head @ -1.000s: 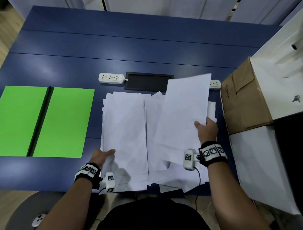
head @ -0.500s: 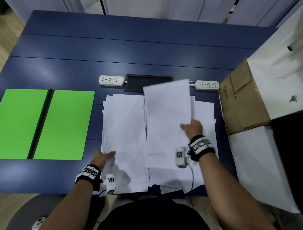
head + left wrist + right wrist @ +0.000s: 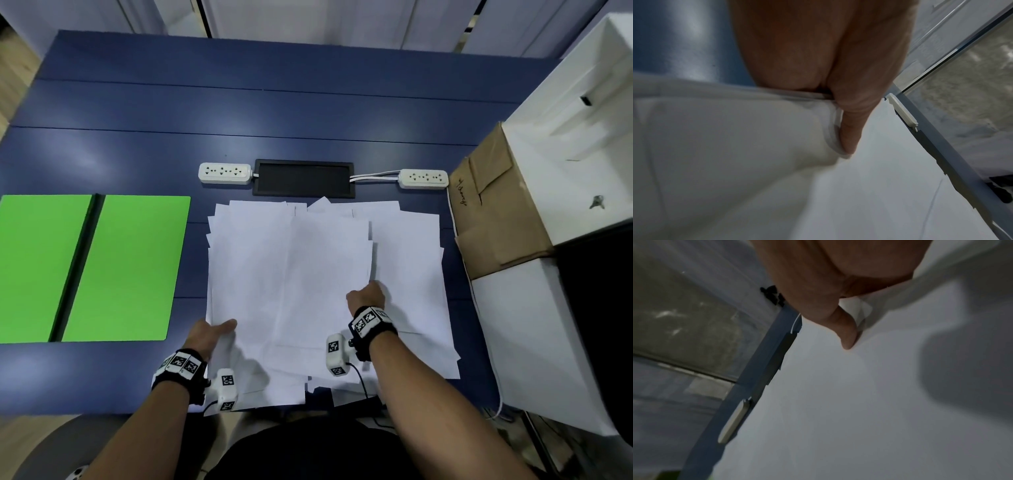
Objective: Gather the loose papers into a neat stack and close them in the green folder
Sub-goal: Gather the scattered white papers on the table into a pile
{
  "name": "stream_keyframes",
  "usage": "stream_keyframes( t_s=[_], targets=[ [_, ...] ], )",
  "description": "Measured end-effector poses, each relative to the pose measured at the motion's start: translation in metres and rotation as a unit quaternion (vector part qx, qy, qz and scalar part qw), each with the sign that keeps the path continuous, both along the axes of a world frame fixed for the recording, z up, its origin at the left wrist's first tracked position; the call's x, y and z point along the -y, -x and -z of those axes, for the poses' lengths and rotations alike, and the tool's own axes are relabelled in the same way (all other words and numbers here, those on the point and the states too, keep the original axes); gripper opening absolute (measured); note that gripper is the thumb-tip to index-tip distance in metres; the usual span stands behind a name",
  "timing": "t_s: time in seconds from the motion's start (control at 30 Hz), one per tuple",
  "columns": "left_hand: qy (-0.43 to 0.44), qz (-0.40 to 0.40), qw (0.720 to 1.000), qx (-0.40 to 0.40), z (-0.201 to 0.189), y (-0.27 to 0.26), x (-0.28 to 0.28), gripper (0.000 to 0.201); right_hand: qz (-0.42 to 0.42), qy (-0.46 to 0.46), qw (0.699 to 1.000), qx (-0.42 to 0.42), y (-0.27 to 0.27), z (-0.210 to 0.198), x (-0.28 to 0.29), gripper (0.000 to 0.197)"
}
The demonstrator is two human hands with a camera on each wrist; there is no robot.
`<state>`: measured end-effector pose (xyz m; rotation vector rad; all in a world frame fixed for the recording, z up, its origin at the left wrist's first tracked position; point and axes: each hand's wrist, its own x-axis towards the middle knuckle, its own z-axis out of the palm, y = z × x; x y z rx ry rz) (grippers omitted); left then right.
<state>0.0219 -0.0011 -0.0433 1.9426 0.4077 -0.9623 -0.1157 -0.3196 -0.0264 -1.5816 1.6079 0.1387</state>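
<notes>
- Bench [image 3: 308, 113]: one, blue, carrying everything.
- Loose papers [image 3: 260, 274]: too many overlapping sheets to count, spread mid-bench. Likely light, floppy and slippery; best squared by the outer edges.
- Green folder [image 3: 130, 267]: one, lying open left of the papers; probably stiffer.
- Left hand [image 3: 209, 334]: grip pinching the stack's near-left edge.
- Right hand [image 3: 368, 296]: grip pinching a top sheet.

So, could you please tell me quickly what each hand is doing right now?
Left hand: grips the left edge of the paper pile, thumb on top.
Right hand: pinches a sheet lying on the pile.
</notes>
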Motion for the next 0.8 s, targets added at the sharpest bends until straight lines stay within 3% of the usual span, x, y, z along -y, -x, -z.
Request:
stream_keyframes(
  t_s=[0.17,0.33,0.47,0.53,0.7,0.8],
  targets=[
    [-0.006,0.013,1.000,0.011,-0.004,0.000,0.005,0.020,-0.086,0.085,0.987,-0.104,0.019,-0.006,0.018,0.031],
    [-0.009,0.013,1.000,0.008,0.002,-0.002,-0.002,0.024,-0.095,0.039,0.992,-0.070,0.019,0.002,0.007,0.041],
    [-0.015,0.015,1.000,0.009,0.008,-0.004,-0.004,0.032,-0.060,-0.003,0.998,-0.037,0.022,0.006,0.007,0.049],
    [-0.018,0.016,1.000,0.003,0.008,-0.004,-0.004,0.032,-0.058,-0.005,0.998,-0.031,0.026,0.009,0.016,0.041],
    [-0.033,0.018,0.999,0.008,0.010,-0.006,-0.005,0.035,0.010,0.086,0.995,-0.050,0.057,-0.002,0.064,0.034],
    [-0.029,0.021,0.999,0.004,0.009,-0.004,-0.003,0.029,0.001,0.126,0.987,-0.097,0.079,-0.007,0.088,0.036]
  ],
)
